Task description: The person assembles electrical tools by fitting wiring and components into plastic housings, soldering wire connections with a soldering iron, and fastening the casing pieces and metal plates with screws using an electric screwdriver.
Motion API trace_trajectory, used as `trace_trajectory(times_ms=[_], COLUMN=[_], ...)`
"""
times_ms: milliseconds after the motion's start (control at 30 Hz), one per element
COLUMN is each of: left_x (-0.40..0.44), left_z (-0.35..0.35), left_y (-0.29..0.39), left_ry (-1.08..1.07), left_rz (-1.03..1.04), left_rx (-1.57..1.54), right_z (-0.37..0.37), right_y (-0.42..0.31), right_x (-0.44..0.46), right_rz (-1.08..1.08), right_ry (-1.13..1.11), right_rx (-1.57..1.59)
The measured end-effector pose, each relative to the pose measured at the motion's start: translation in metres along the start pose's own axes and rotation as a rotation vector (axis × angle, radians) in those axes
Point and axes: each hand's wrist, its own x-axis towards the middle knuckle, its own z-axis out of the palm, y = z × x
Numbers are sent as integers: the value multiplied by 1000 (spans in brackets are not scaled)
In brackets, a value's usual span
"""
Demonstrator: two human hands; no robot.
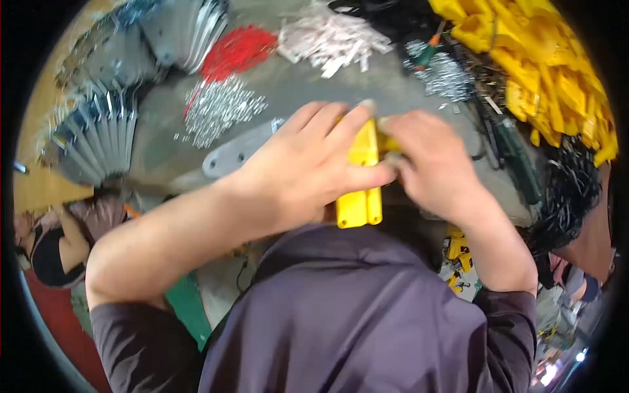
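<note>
A yellow plastic casing (pixel 354 208) with small round holes at its near end is held upright over the near edge of the table. My left hand (pixel 311 160) wraps around it, thumb across the front. My right hand (pixel 436 160) is closed at its upper right side, fingers pinched on a yellow part there; motion blur and the fingers hide the detail. Beyond my left wrist lies a flat grey metal plate (pixel 223 157) with holes, its far end partly covered by that hand.
Small silvery metal pieces (pixel 219 111), red pieces (pixel 241 51) and white strips (pixel 331 38) lie in heaps. Metal blades (pixel 98 134) stand at left. Yellow casings (pixel 547 59), a screwdriver (pixel 430 52), a dark green tool (pixel 517 160) and black strips (pixel 567 196) are at right. Another person (pixel 59 245) sits far left.
</note>
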Motion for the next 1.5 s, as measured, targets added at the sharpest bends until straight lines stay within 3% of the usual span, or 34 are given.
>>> trace_trajectory(times_ms=[100,300,400,500,567,633,833,1033,1233,1300,1367,1500], left_x=[4,13,31,39,40,40,38,37,37,36,36,35], left_z=[-10,-2,3,2,1,0,3,3,3,3,4,4], left_y=[3,6,12,12,12,12,12,12,9,8,9,9], left_ry=[-68,-60,-78,-98,-113,-128,-110,-104,-127,-139,-129,-127], left_rz=[-2,63,96,121,125,126,93,85,78,94,89,85], left_rx=[-25,-78,-87,-100,-105,-110,-141,-145,-138,-132,-134,-130], right_z=[-2,-12,-39,-69,-77,-76,-67,-71,-121,-118,-105,-71], right_y=[8,16,41,76,110,126,136,141,76,59,49,55], right_x=[-6,-20,-32,-27,-22,-13,3,4,-12,-11,-7,2], right_rz=[-133,-112,-27,352,225,159,75,84,261,211,65,6], right_ry=[-5,8,-58,293,315,225,215,310,119,38,-250,-179], right_rx=[-83,-102,235,34,-465,-699,-834,-726,-341,-281,-283,-165])
